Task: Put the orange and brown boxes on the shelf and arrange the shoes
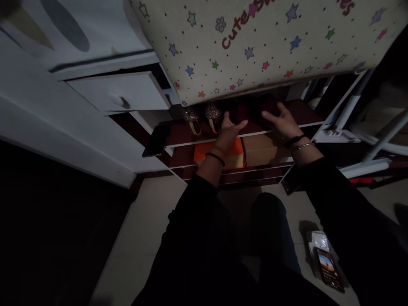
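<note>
Both my hands reach onto the upper level of a shoe rack (204, 139), under a hanging cloth. My left hand (228, 131) has its thumb stretched to the right and is curled at a dark reddish item (240, 114). My right hand (284, 124) is around the side of another dark item (266, 108), thumb in front. Shadow hides what these items are and most of my fingertips. Left of my left hand stands a pair of glittery shoes with shiny gold heels, one shoe (212, 117) nearest the hand and the other (192, 120) beside it.
Printed cloth (255, 46) hangs low over the rack. An orange box (219, 148) and a cardboard box (264, 149) sit one level down. A dark phone (157, 141) overhangs the rack's left end. A drawer (121, 93) juts out. A lit phone (328, 267) lies on the floor.
</note>
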The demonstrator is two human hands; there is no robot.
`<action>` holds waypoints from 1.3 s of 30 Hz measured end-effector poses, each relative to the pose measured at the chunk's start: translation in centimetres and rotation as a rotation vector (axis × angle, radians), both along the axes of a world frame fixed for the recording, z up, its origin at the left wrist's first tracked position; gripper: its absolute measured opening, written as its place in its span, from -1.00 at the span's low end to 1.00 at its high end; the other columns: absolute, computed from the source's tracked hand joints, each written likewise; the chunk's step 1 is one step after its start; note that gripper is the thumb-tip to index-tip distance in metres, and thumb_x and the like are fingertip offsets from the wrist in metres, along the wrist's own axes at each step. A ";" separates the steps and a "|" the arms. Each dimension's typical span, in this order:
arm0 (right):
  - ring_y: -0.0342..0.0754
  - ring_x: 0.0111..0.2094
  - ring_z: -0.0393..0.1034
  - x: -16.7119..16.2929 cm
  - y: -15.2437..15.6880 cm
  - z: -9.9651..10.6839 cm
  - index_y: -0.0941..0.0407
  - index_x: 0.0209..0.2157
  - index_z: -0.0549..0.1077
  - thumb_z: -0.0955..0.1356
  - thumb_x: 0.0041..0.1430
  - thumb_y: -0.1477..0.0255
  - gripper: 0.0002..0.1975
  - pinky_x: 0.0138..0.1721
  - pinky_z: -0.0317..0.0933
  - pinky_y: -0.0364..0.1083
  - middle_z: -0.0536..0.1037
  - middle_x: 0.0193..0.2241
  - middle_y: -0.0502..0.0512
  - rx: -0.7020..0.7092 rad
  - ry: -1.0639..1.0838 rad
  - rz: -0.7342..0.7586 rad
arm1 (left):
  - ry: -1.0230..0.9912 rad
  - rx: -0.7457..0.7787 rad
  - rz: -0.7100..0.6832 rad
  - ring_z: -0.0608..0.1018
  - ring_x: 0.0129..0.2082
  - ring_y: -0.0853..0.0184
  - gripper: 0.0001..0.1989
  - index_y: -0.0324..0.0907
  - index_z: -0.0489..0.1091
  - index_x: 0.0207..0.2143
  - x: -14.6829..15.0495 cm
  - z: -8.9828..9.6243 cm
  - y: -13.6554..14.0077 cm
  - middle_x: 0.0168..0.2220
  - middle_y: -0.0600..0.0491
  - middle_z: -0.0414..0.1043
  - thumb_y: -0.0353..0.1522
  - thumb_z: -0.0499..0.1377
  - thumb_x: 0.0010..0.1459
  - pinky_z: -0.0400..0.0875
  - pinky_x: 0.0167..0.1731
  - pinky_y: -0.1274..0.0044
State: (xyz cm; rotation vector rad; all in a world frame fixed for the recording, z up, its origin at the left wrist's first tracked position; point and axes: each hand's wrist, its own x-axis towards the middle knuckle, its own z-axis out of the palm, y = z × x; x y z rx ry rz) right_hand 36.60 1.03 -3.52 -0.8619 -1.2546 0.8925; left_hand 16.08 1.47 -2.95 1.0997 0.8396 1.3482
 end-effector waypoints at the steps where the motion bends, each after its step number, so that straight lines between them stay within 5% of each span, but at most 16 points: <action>1: 0.17 0.10 0.56 -0.1 0.0 0.0 -0.02 0.07 0.44 0.67 -0.17 -0.04 -0.19 0.23 0.42 0.28 0.66 0.03 0.10 -0.004 0.032 0.018 | 0.005 0.012 -0.005 0.53 0.26 0.16 0.02 -0.13 0.01 0.46 0.1 -0.1 0.2 0.17 -0.11 0.50 -0.48 0.47 0.06 0.38 0.31 0.28; 8: 0.21 0.04 0.58 -0.7 1.3 -0.2 -0.03 0.02 0.44 0.69 -0.23 -0.04 -0.18 0.17 0.45 0.31 0.67 -0.09 0.08 -0.047 0.053 0.039 | 0.048 0.072 -0.022 0.61 0.12 0.20 -0.18 -0.14 0.20 0.26 0.4 -1.4 2.7 0.03 -0.04 0.56 -0.37 0.53 0.05 0.50 0.16 0.38; 17: 0.22 0.27 0.44 -1.2 1.9 -0.8 -0.05 0.18 0.41 0.66 -0.17 -0.07 -0.08 0.37 0.28 0.29 0.57 0.20 0.16 0.053 -0.015 0.035 | 0.138 0.128 -0.045 0.65 -0.08 0.26 -0.37 -0.09 0.30 0.05 -0.1 -1.9 3.0 -0.15 0.07 0.57 -0.24 0.54 0.05 0.56 -0.02 0.41; 31: 0.13 0.29 0.39 -2.2 1.3 -0.5 -0.03 0.22 0.32 0.59 -0.10 -0.16 -0.05 0.37 0.26 0.23 0.51 0.26 0.19 0.042 -0.079 -0.012 | 0.068 0.073 -0.049 0.64 0.04 0.26 -0.35 -0.16 0.26 0.18 1.1 -0.7 2.0 0.02 -0.05 0.58 -0.42 0.45 0.11 0.44 0.24 0.28; 39: 0.14 0.25 0.42 -1.8 1.3 -0.7 0.06 0.18 0.35 0.58 -0.02 -0.10 -0.14 0.39 0.19 0.19 0.53 0.23 0.25 0.087 -0.156 -0.066 | 0.138 0.129 -0.028 0.64 -0.09 0.30 -0.40 -0.18 0.32 0.08 0.6 -0.6 2.0 -0.03 -0.06 0.61 -0.40 0.48 0.04 0.49 0.17 0.34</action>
